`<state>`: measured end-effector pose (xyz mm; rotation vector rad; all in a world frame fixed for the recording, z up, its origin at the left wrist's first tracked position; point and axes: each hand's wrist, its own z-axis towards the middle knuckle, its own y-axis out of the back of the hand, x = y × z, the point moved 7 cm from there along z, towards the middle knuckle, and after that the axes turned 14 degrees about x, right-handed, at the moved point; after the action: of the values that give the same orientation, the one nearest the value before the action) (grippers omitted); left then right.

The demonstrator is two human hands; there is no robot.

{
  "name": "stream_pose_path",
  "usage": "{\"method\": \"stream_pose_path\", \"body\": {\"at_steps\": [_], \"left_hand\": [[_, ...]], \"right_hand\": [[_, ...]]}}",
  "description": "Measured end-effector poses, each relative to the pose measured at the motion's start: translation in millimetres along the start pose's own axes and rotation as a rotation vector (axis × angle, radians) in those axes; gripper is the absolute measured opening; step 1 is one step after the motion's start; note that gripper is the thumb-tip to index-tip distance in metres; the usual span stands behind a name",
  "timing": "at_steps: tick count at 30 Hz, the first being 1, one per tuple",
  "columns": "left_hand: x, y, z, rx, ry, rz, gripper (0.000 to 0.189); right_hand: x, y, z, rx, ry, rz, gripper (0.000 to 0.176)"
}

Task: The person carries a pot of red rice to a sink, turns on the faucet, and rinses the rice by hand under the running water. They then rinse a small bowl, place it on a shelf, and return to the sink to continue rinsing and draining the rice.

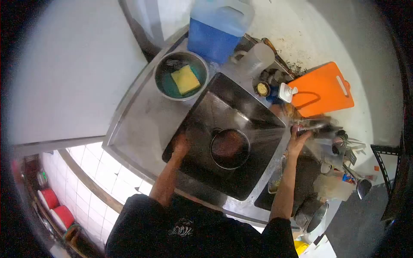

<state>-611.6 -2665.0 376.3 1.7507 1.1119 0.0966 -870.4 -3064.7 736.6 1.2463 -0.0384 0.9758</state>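
Note:
My left hand [181, 144] is inside the left part of the dark sink [232, 103], blurred by motion, and what its fingers do is not clear. A round pan [230, 148] with reddish-brown contents lies in the sink to its right. At the sink's right edge my right hand [299, 139] is wrapped round a sprayer [302, 128]. Water sprays from it leftward across the sink, above the pan.
A metal bowl [161, 88] holding a yellow sponge [186, 80] stands on the steel counter [144, 114]. Behind are a blue jug [211, 38], a pitcher [260, 58] and an orange cutting board [322, 88]. Utensils [350, 148] and pots [312, 213] crowd the right side.

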Motion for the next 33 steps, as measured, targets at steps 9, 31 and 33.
{"method": "stream_pose_path", "body": {"at_steps": [9,31,33], "left_hand": [[-125,127,-30,-0.085,-0.353,0.334,0.058],[-94,197,-145,-0.308,-0.069,-0.413,0.028],[-87,184,-139,-0.178,0.043,-0.359,0.028]], "right_hand": [[-8,7,-6,0.177,-0.123,0.199,0.046],[368,-256,-29,0.546,0.546,0.119,0.029],[356,-208,-44,0.291,0.442,0.631,0.027]]}}
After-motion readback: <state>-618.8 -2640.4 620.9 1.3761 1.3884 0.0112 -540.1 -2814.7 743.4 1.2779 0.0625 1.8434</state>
